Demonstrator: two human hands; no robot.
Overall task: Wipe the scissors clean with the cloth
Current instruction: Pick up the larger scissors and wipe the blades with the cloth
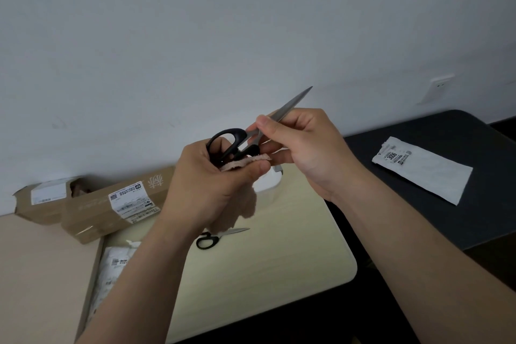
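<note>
I hold a pair of scissors (237,142) with black handles in the air above the table, blades pointing up and to the right. My right hand (304,148) pinches the blades near the pivot between thumb and fingers. My left hand (212,181) grips a pinkish-beige cloth (245,162) and presses it against the black handles; the rest of the cloth hangs below my palm. A second pair of scissors (220,236) with black handles lies flat on the pale table, partly hidden by my left wrist.
The cream table (268,254) has a rounded corner at the right. Brown cardboard parcels (111,204) with labels lie at the back left against the wall. A plastic mailer (111,268) lies at the left. A white labelled bag (424,169) rests on a dark table (474,218).
</note>
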